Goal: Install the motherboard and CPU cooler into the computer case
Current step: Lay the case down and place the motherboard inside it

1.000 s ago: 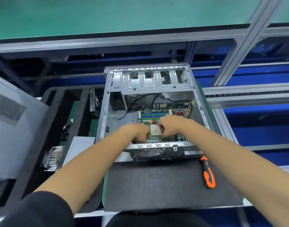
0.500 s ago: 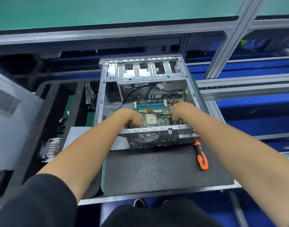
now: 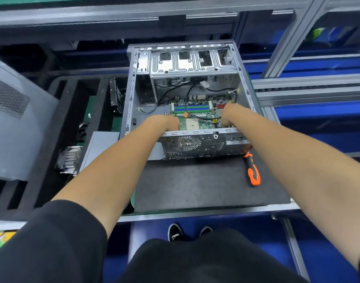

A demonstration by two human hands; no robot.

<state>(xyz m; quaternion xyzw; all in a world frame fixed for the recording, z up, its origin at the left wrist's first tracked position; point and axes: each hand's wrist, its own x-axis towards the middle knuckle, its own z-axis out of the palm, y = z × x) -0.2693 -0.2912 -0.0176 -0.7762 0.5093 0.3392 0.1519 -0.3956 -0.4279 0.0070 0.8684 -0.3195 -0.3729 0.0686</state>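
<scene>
1. Mat [image 3: 195, 184] on the counter [image 3: 195, 216] is seen nearest, with an orange screwdriver [image 3: 253, 172] left untouched on it.
2. Hands have been moved apart over the last second: the left hand [image 3: 167, 122] is now set at the motherboard's [image 3: 195, 117] left edge, the right hand [image 3: 229, 115] at its right. Fingers are hidden, so the grip cannot be told.
3. Motherboard is lying inside the case [image 3: 187, 94]; seating is judged under way.
4. Cooler [image 3: 70, 158] is lying well apart, left of the case, not yet fitted.
</scene>
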